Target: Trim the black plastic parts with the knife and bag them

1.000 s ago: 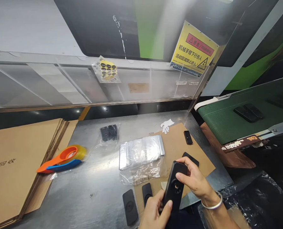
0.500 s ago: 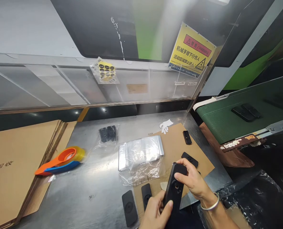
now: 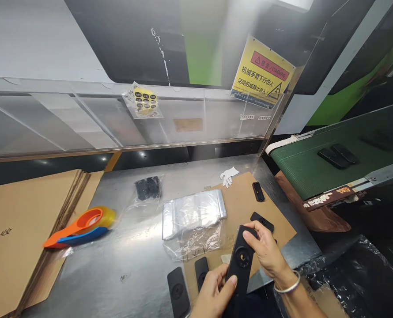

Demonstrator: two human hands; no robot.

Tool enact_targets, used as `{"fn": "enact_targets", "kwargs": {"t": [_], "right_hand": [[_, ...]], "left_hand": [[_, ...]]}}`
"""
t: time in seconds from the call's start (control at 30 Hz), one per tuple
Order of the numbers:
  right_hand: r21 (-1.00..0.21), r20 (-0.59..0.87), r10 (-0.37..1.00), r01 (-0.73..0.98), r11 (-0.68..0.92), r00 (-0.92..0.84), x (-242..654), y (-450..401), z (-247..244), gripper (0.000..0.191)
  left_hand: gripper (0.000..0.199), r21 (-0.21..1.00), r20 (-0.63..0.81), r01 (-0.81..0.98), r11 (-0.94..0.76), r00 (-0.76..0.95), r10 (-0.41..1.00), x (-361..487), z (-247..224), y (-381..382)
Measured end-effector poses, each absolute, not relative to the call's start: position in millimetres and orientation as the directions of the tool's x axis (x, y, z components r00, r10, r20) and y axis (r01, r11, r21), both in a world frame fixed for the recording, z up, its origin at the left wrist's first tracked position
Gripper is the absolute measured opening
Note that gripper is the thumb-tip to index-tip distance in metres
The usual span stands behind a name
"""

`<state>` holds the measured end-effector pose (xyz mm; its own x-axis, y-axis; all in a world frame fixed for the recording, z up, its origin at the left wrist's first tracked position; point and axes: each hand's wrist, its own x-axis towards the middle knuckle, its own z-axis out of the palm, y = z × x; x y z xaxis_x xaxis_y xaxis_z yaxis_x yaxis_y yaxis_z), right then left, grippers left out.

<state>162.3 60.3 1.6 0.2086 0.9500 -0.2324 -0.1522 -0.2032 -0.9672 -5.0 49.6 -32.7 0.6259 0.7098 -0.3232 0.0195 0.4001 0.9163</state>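
Slid upward since moments earlier, the thumb of the right hand [image 3: 268,251] bares the round opening of a black case [image 3: 240,270]; fingers of that hand and the left hand [image 3: 213,289] grip it over the near side of the brown cardboard [image 3: 241,201].

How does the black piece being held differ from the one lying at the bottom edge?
The held piece is gripped by the left hand and right hand; the lying piece rests on the table. The held piece shows a small bright spot inside its ring, while the lying piece's ring looks dark throughout. Both are black, long pieces with rounded corners.
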Motion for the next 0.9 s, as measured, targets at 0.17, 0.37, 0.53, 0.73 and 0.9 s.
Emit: {"fn": "enact_targets", "kwargs": {"t": [0.17, 0.37, 0.53, 0.73, 0.9], "right_hand": [[-0.968, -0.231, 0.928, -0.166, -0.188, 0.292, 157.1, 67.0, -6.4, 0.033], [-0.916, -0.299, 0.952, -0.296, -0.27, 0.059, 165.5, 63.7, 10.0, 0.034], [-0.929, -0.305, 0.911, -0.295, -0.222, 0.276, 156.9, 67.7, 2.3, 0.034], [-0.892, -0.376, 0.865, -0.381, -0.242, 0.331, 158.2, 68.0, 14.0, 0.051], [-0.828, -0.378, 0.904, -0.51, -0.234, 0.199, 163.4, 62.3, 25.3, 0.049]], "left_hand": [[0.04, 0.933, -0.317, 0.06, 0.355, 0.603, 0.732, -1.5, -29.3, 46.0], [0.036, 0.929, -0.313, 0.03, 0.369, 0.598, 0.738, -5.9, -28.4, 49.9], [0.037, 0.957, -0.283, 0.234, 0.173, 0.61, 0.74, -4.3, -35.1, 41.6], [0.045, 0.866, -0.346, -0.033, 0.499, 0.681, 0.646, -6.7, -35.6, 49.7], [0.042, 0.821, -0.213, -0.146, 0.552, 0.819, 0.533, -5.0, -17.9, 65.0]]}}
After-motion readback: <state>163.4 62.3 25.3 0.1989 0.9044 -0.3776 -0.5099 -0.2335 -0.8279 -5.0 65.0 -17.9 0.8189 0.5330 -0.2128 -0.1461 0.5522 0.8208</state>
